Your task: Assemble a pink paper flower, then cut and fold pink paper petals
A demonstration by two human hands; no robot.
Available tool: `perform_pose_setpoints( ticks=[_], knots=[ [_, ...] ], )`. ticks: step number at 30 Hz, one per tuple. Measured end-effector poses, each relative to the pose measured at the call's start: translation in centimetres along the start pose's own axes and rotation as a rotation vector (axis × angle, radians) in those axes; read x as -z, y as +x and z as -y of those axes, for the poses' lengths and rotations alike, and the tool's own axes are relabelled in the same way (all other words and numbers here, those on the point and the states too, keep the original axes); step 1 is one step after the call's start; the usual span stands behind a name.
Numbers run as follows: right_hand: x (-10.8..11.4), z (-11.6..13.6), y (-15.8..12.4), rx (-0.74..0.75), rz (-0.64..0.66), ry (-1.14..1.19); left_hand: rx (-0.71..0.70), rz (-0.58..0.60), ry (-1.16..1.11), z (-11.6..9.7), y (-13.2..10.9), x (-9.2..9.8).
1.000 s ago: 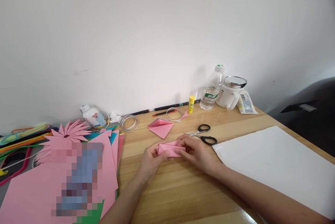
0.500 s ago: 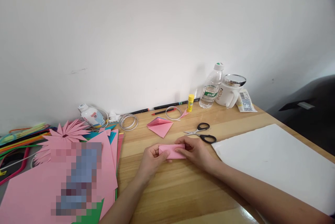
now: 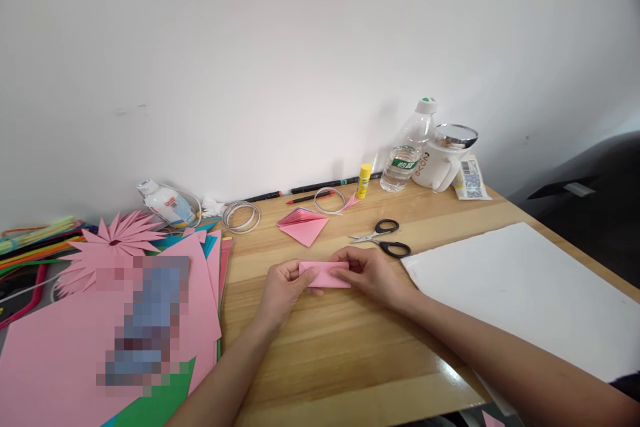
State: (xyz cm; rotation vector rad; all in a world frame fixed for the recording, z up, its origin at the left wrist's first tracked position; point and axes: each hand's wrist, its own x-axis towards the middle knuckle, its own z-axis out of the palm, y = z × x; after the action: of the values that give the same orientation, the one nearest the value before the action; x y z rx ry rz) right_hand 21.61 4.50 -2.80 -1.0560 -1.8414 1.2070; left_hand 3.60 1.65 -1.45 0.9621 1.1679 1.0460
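Note:
A small folded piece of pink paper is held level above the wooden table, in the lower middle of the view. My left hand pinches its left end, thumb on the front face and fingers behind. At the right end my right hand grips it the same way, its thumb pressed on the front. Behind the paper lies a stack of folded pink paper, fanned open along its top edge. Scissors with black handles rest just beyond my right hand.
Pink paper sheets and a spiky pink paper flower cover the left side. Along the wall stand a glue stick, a water bottle and a white mug. A large white sheet lies at right.
The whole scene has shifted slightly upward in view as the head camera tilts down. Both hands keep the same hold on the folded pink paper.

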Motion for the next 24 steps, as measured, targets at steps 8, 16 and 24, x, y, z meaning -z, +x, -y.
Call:
perform_pose_setpoints(
  ticks=[8, 16, 24],
  knots=[
    [0.15, -0.34, 0.07, -0.024, -0.019, 0.025, 0.008, 0.027, -0.097, 0.36, 0.14, 0.04],
    [0.32, -0.58, 0.05, -0.032, -0.018, 0.014, 0.054, 0.027, -0.142, 0.21, 0.2, -0.06],
    [0.37, -0.46, 0.09, -0.03, -0.034, -0.028, 0.064, 0.027, -0.134, 0.27, 0.36, -0.02]
  ],
)
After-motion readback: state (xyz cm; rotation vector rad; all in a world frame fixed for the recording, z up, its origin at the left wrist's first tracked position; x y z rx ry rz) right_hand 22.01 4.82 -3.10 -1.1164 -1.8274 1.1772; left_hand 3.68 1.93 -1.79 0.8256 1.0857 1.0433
